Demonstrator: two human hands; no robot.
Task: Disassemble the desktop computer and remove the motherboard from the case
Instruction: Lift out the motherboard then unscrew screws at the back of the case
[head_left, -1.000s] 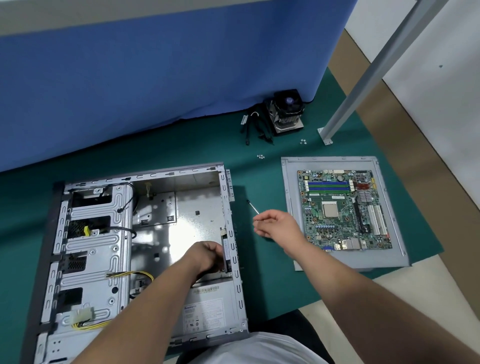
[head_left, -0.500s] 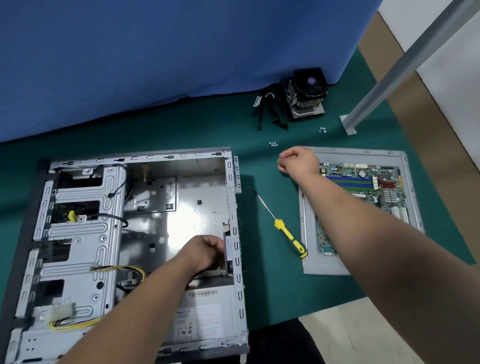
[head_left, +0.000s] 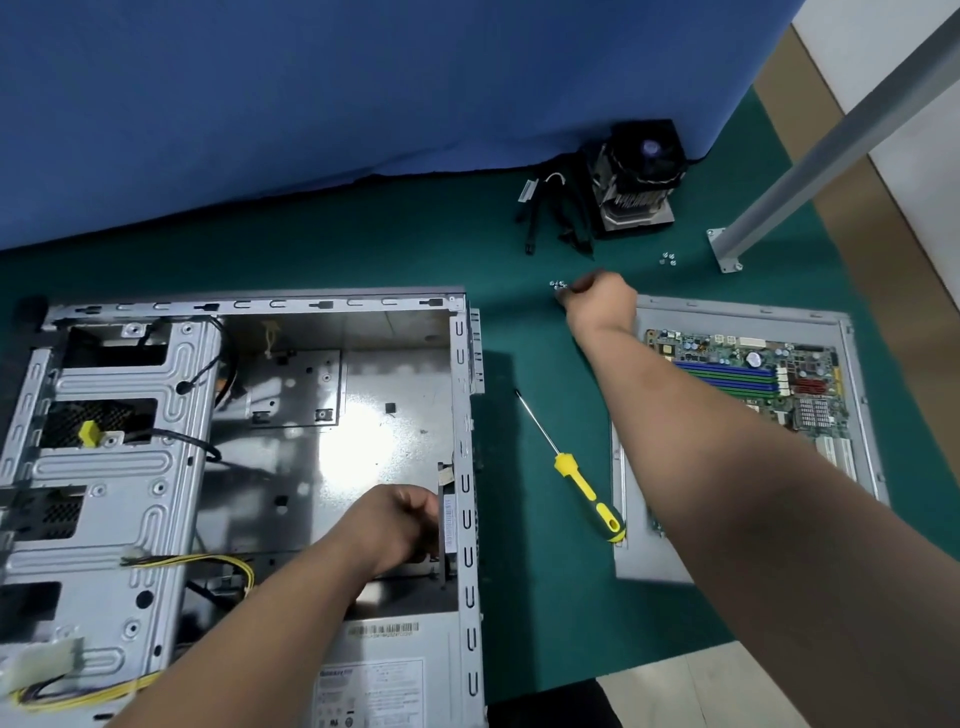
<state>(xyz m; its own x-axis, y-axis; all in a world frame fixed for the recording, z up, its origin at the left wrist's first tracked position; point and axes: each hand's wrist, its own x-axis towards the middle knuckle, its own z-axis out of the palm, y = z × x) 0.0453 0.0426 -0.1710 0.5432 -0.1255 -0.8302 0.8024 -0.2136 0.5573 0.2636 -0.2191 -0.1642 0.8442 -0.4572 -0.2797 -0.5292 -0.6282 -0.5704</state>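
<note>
The open grey computer case (head_left: 260, 304) lies flat on the green mat, its motherboard bay bare. The motherboard (head_left: 769, 379) rests on a grey side panel (head_left: 727, 312) to the right, partly hidden by my right forearm. Inside the case, my left hand (head_left: 395, 525) grips a black labelled part (head_left: 448, 514) against the right wall. My right hand (head_left: 600, 304) is stretched out to a small pile of screws (head_left: 557, 285) beyond the panel's far left corner. Its fingertips pinch what looks like a screw, blurred.
A yellow-handled screwdriver (head_left: 582, 483) lies on the mat between case and panel. A CPU cooler (head_left: 639, 176) with black cables stands at the back by the blue partition. More screws (head_left: 668, 258) lie near a slanted metal post (head_left: 810, 156). The power supply (head_left: 374, 675) sits in the case's near corner.
My right hand left the screwdriver on the mat and travelled away from me to the screw pile. My left hand stayed on the black part in the case.
</note>
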